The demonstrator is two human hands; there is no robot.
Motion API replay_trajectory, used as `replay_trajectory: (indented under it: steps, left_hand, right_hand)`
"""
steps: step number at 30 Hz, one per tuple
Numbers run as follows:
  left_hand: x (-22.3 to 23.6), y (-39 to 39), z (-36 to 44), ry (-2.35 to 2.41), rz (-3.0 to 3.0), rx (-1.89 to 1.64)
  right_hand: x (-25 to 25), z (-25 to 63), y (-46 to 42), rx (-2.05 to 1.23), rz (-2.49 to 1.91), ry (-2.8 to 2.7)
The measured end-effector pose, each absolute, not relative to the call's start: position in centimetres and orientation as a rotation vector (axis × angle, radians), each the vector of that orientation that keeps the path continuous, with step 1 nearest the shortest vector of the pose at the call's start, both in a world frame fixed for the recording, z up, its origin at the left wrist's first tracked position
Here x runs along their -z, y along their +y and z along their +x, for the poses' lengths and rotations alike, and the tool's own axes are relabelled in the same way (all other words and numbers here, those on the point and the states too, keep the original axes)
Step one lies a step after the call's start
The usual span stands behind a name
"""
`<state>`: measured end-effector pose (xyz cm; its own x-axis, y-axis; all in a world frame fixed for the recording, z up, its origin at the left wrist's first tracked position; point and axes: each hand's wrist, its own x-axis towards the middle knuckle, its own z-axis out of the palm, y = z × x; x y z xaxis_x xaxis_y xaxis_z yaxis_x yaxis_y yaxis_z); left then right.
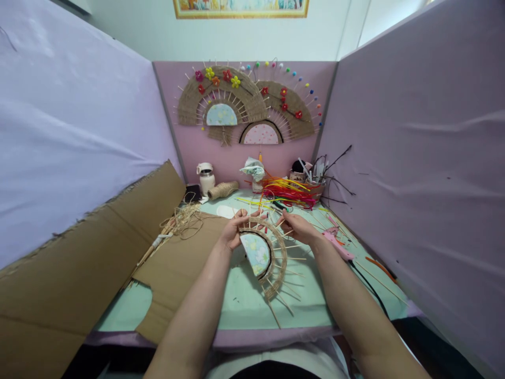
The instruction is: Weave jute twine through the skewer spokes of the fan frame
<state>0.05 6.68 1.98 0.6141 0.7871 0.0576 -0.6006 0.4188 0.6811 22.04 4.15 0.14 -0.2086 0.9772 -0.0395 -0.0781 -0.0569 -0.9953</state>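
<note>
My left hand is closed on one end of a half-round fan made of thin sticks and woven twine. The fan is tilted above the table, its sticks fanning out to the right. At its centre is a half-disc of pale blue floral cloth with a dark edge. My right hand is at the fan's upper right, fingers pinched together beside the stick tips; what lies between them is too small to make out.
Cardboard sheets lie and lean on the left. Behind are a twine spool, a white jar, bright pipe cleaners and a pot of twigs. A pink glue gun with a black cord lies right. Finished fans hang on the back panel.
</note>
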Motion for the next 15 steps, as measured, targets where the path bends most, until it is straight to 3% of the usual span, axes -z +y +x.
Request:
replay_trajectory:
  steps: [7, 15]
  left_hand:
    - [-2.3, 6.8, -0.5, 0.265, 0.758, -0.889]
    - [-2.3, 7.2, -1.0, 0.312, 0.741, -0.910]
  right_hand:
    - [-0.6, 22.3, 3.9, -1.477, -0.995, -1.276]
    - [-0.3, 22.6, 5.0, -1.114, -1.100, -1.105]
